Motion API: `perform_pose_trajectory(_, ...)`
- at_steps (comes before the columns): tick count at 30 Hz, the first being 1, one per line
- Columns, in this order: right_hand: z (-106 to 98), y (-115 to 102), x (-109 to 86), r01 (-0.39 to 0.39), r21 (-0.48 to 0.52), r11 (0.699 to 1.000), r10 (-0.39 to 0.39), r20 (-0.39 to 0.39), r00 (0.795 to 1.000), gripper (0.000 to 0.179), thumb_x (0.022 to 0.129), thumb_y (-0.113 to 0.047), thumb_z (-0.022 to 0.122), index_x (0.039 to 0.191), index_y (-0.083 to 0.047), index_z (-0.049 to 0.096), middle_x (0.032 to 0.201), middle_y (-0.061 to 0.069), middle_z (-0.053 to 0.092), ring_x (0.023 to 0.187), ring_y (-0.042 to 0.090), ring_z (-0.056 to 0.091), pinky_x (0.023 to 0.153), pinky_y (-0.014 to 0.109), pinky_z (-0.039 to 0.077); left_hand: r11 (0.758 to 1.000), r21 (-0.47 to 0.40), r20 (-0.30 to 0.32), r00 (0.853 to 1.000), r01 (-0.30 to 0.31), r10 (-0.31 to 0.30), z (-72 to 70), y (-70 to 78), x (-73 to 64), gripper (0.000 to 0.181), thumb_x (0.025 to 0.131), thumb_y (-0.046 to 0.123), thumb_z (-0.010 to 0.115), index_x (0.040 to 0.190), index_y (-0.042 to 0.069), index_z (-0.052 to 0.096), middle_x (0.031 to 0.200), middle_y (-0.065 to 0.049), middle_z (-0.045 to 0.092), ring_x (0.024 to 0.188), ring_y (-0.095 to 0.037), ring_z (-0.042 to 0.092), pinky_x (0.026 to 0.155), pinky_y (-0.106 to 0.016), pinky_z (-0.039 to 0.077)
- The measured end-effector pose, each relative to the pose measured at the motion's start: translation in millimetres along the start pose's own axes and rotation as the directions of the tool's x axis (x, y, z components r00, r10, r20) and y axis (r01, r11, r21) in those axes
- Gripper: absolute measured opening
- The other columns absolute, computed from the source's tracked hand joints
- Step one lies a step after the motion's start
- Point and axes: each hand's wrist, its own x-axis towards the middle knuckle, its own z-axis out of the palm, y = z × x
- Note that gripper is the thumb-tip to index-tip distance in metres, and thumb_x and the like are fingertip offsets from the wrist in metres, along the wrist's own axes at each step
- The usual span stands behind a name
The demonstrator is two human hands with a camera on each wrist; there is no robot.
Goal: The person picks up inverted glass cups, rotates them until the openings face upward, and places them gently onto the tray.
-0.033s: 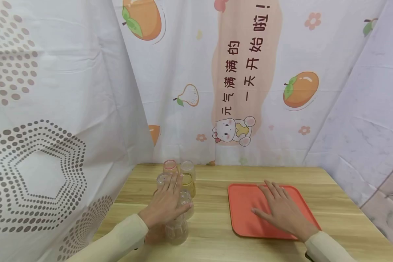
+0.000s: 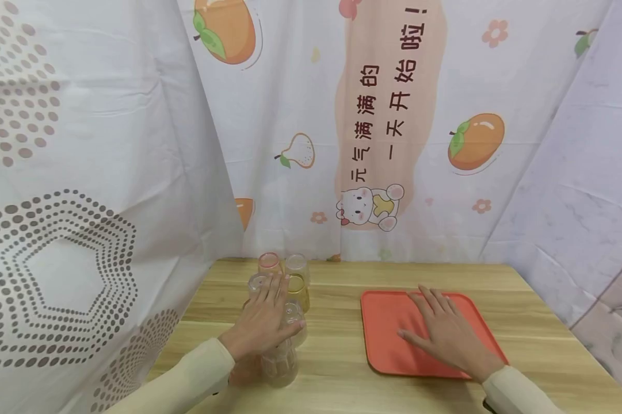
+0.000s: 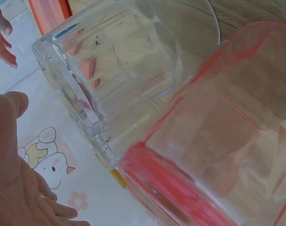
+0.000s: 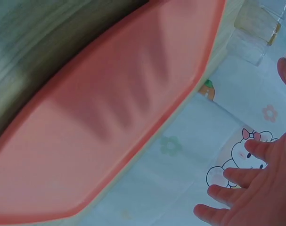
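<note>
My left hand is held flat above a cluster of glasses, its fingers straight and its thumb pointing right. Beneath and around it stand a clear glass, another clear glass and a yellow glass. In the left wrist view, a pink glass and a ribbed clear glass have their thick bases on the side toward the hand. Over the red tray, my right hand spreads its fingers. The right wrist view shows their shadow on the tray, the hand apart from it.
At the back of the cluster stand a red-rimmed glass and a clear glass. Wood-grain tabletop lies between glasses and tray. A printed curtain hangs behind, and a dotted one runs along the left.
</note>
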Motion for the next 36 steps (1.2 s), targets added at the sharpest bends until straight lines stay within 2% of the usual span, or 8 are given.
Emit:
perform_pose_trajectory(4, 4, -1, -3.3, 0.006, -0.015, 1.0, -0.006, 0.006, 1.0, 0.084, 0.092, -0.065, 0.065, 0.149, -0.006, 0.048, 0.154, 0.026, 0.042, 0.138, 0.051, 0.04, 0.106, 0.071, 0.033, 1.0, 0.011, -0.007, 1.0, -0.006, 0.006, 0.3, 1.0, -1.8, 0.102, 0.1, 0.069, 0.044, 0.161, -0.004, 0.009, 0.166, -0.029, 0.004, 0.152, -0.049, 0.008, 0.116, -0.065, 0.023)
perform_pose_trajectory(8, 11, -5, -6.7, 0.01, -0.038, 0.999, -0.01, -0.006, 1.0, 0.075, 0.092, -0.061, 0.069, 0.144, -0.009, 0.054, 0.141, 0.021, 0.056, 0.126, 0.046, 0.053, 0.1, 0.066, 0.042, 1.0, -0.007, -0.017, 1.0, -0.012, 0.012, 0.6, 1.2, -3.3, 0.098, 0.101, 0.065, 0.048, 0.16, -0.006, 0.014, 0.165, -0.03, 0.006, 0.15, -0.053, 0.012, 0.115, -0.066, 0.024)
perform_pose_trajectory(11, 16, -11, -9.6, 0.015, -0.035, 0.999, -0.015, -0.007, 1.0, 0.058, 0.092, -0.052, 0.073, 0.133, -0.011, 0.063, 0.124, 0.01, 0.066, 0.112, 0.035, 0.061, 0.092, 0.056, 0.05, 1.0, -0.009, -0.028, 0.999, -0.016, 0.016, 1.0, 0.4, -4.1, 0.092, 0.101, 0.061, 0.052, 0.159, -0.006, 0.025, 0.163, -0.033, 0.019, 0.147, -0.054, 0.024, 0.11, -0.067, 0.032)
perform_pose_trajectory(13, 19, -15, -11.5, 0.029, -0.014, 0.999, -0.029, 0.005, 1.0, 0.045, 0.092, -0.045, 0.076, 0.122, -0.012, 0.068, 0.113, 0.004, 0.068, 0.101, 0.026, 0.063, 0.084, 0.048, 0.054, 1.0, 0.005, -0.055, 0.998, -0.028, 0.028, 2.0, -0.9, -4.2, 0.082, 0.101, 0.056, 0.056, 0.153, -0.005, 0.039, 0.156, -0.031, 0.037, 0.14, -0.051, 0.04, 0.104, -0.065, 0.041)
perform_pose_trajectory(18, 25, -23, -14.8, 0.134, 0.047, 0.99, -0.136, 0.026, 0.99, 0.02, 0.09, -0.031, 0.08, 0.102, -0.018, 0.071, 0.093, -0.008, 0.065, 0.083, 0.011, 0.058, 0.069, 0.033, 0.052, 0.997, -0.013, -0.148, 0.986, -0.078, 0.075, 2.6, -4.1, -4.3, 0.045, 0.101, 0.041, 0.063, 0.132, 0.008, 0.064, 0.13, -0.013, 0.063, 0.117, -0.032, 0.061, 0.088, -0.054, 0.052)
perform_pose_trajectory(25, 43, -33, -23.1, 0.278, 0.146, 0.949, -0.276, -0.034, 0.96, 0.016, 0.082, -0.022, 0.086, 0.088, -0.022, 0.071, 0.081, -0.016, 0.058, 0.074, 0.0, 0.048, 0.061, 0.024, 0.046, 0.983, -0.061, -0.218, 0.963, -0.174, 0.157, 1.9, -8.1, -7.7, 0.027, 0.096, 0.029, 0.072, 0.117, 0.013, 0.071, 0.105, -0.001, 0.066, 0.097, -0.018, 0.058, 0.078, -0.044, 0.05)
perform_pose_trajectory(31, 54, -39, -31.0, 0.266, 0.271, 0.925, -0.289, 0.052, 0.956, 0.012, 0.085, -0.021, 0.084, 0.089, -0.024, 0.073, 0.085, -0.02, 0.054, 0.077, -0.003, 0.044, 0.061, 0.023, 0.043, 0.97, -0.048, -0.224, 0.949, -0.239, 0.223, 3.1, -13.3, -13.4, 0.019, 0.093, 0.025, 0.072, 0.11, 0.016, 0.072, 0.096, 0.005, 0.065, 0.082, -0.01, 0.052, 0.083, -0.045, 0.044)
perform_pose_trajectory(36, 58, -38, -31.4, 0.289, 0.312, 0.905, -0.316, 0.037, 0.948, 0.012, 0.084, -0.016, 0.085, 0.09, -0.021, 0.075, 0.086, -0.019, 0.055, 0.079, -0.003, 0.048, 0.062, 0.022, 0.046, 0.949, -0.052, -0.235, 0.927, -0.312, 0.292, 4.2, -16.1, -15.2, 0.014, 0.091, 0.022, 0.073, 0.104, 0.015, 0.072, 0.097, 0.007, 0.068, 0.079, -0.004, 0.054, 0.08, -0.038, 0.042)
